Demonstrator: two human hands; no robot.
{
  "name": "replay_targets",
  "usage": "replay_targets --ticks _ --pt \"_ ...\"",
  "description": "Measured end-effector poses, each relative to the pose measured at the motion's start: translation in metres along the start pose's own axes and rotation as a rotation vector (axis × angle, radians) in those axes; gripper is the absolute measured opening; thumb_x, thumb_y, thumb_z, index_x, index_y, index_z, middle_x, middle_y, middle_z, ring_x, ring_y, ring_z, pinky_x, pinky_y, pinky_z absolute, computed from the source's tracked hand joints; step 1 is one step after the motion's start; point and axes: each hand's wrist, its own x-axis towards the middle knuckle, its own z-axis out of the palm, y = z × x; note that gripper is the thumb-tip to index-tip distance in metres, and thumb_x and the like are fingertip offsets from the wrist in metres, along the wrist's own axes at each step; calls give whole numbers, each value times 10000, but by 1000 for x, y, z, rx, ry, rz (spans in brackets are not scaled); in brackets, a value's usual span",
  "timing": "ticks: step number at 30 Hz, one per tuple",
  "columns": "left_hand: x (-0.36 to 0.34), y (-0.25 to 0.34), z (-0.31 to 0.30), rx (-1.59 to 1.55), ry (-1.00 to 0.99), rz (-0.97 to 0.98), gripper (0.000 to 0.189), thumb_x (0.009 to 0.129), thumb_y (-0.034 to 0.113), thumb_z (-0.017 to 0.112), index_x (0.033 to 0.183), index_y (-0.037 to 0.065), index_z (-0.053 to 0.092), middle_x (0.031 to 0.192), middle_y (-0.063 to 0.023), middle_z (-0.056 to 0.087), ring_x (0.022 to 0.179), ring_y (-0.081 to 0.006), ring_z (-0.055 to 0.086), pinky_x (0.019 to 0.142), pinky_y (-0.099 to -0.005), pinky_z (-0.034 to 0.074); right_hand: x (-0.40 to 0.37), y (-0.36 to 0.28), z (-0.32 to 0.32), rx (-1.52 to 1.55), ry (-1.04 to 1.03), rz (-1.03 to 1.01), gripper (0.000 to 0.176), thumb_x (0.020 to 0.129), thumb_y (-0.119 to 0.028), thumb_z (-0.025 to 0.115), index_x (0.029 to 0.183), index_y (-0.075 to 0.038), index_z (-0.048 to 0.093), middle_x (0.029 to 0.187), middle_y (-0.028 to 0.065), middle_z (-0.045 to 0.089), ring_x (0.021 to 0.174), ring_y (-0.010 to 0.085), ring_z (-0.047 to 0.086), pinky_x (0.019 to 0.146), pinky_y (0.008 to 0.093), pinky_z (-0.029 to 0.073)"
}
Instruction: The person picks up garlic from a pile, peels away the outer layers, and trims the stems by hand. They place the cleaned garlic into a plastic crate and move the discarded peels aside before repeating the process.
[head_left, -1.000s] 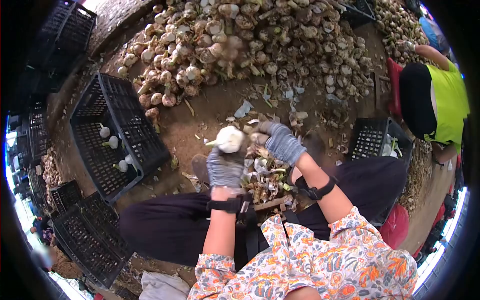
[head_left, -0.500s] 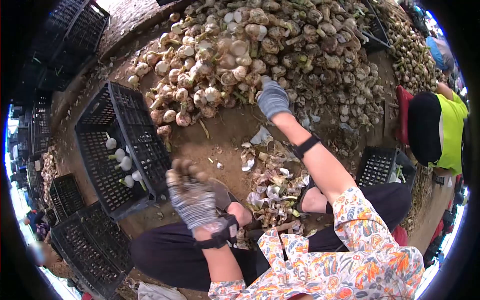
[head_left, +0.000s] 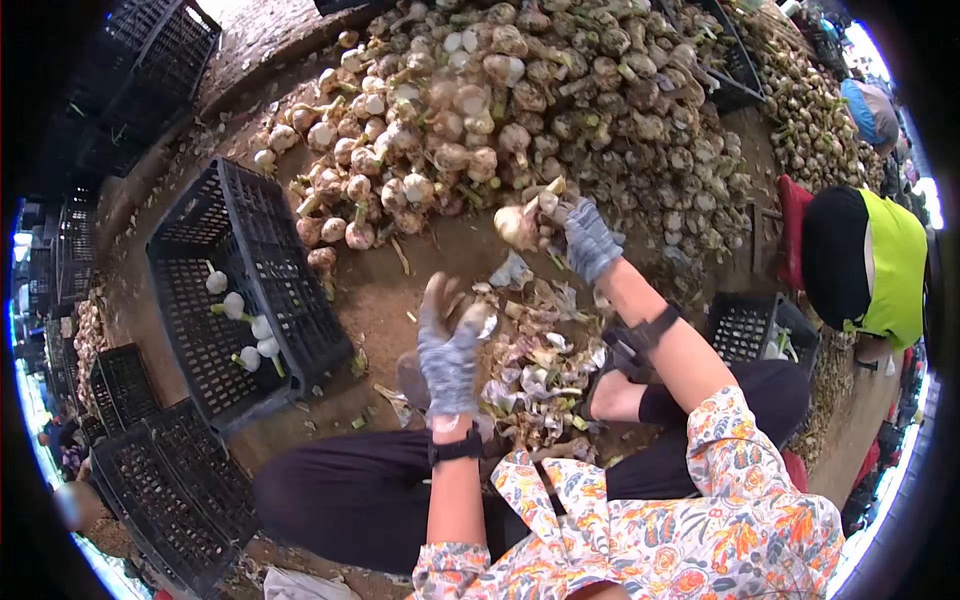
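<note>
At the bottom of the frame a patterned sleeve (head_left: 640, 520) and dark trousers are seen, with the person seated on the earth floor. Just above them, at centre, the gloved left hand (head_left: 448, 345) is held up open, fingers spread, with nothing gripped; a scrap of skin may be touched by its fingertips, but that cannot be told. To its right a heap of peels (head_left: 540, 375) is spread on the ground.

Further up, the gloved right hand (head_left: 590, 240) is closed around a dirty, unpeeled bulb (head_left: 520, 225), which is held clear of the ground just in front of the near edge of the pile (head_left: 520, 100).

A second ago a clean white bulb was held between both hands. Half a second ago the left hand was swung toward the crate (head_left: 285, 330) at left and the right hand was stretched into the pile. One more bulb now seems to be counted among the cleaned bulbs (head_left: 245, 325) in the crate. From this it is judged that one bulb has been finished and dropped off, and that a fresh one has been drawn back for peeling, with the left hand brought back empty to meet it.

At far right another person (head_left: 890, 260) in a yellow-green top is seated beside a smaller crate (head_left: 750, 325).
</note>
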Motion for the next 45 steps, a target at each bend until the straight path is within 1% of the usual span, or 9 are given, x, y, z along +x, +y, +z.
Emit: replay_targets --ticks 5,12,21,28,31,35,37,40,45 --pt "-23 -10 32 -47 -420 -18 739 710 37 721 1337 41 330 1287 -96 430 1165 -195 433 950 -314 404 -95 -17 16 247 -133 201 324 884 -303 548 1042 -26 603 883 7 611 724 60 539 613 196 453" --pt "-54 -24 45 131 -491 166 656 715 -39 683 1297 36 390 1267 -87 459 1138 -182 458 970 -307 387 -121 14 -16 -556 32 -150 335 834 -250 614 1012 32 582 914 104 619 835 151 585 720 287 480" --pt "-66 -22 46 49 -514 -19 681 692 -41 703 1297 34 399 1222 -82 497 1092 -179 497 936 -316 419 -155 -19 -24 -337 -84 -141 327 808 -229 631 984 42 586 870 116 640 782 150 586 707 290 483" --pt "-68 -22 50 -152 -339 -408 608 843 563 466 1158 44 506 948 -80 595 685 -148 583 531 -258 492 -176 -12 -24 -542 -119 -208 303 781 -159 623 1013 31 575 888 136 632 798 193 598 716 307 485" --pt "-52 -42 49 -54 -62 -554 535 844 605 416 928 111 604 686 -13 602 534 -122 555 444 -229 441 -182 5 -23 -784 -128 -412 344 721 -156 687 1002 16 586 935 216 607 864 353 596 739 383 486" --pt "-39 -26 35 336 -101 -823 574 862 589 394 890 60 614 627 -44 591 478 -162 549 457 -287 479 -191 13 -19 -482 -159 -207 281 784 -94 629 1036 17 574 902 139 617 807 237 607 736 311 480" --pt "-52 -24 45 308 -109 -582 496 899 493 416 976 39 600 752 -71 612 580 -179 578 569 -317 508 -192 12 -16 -208 -159 60 295 798 -100 625 1059 22 562 922 128 623 827 217 606 744 303 481" --pt "-74 -27 53 575 -199 487 285 883 176 544 1097 -11 536 1036 -101 525 949 -196 522 824 -292 433 -195 19 -14 -495 112 -256 420 797 -98 617 1173 0 459 985 109 590 866 192 559 779 296 463" --pt "-69 -38 42 616 -406 223 331 796 197 678 1020 -29 585 1091 -78 486 952 -136 516 814 -254 440 -196 33 -14 -283 151 -258 367 806 -94 587 1141 10 481 989 112 596 854 180 573 798 282 455"
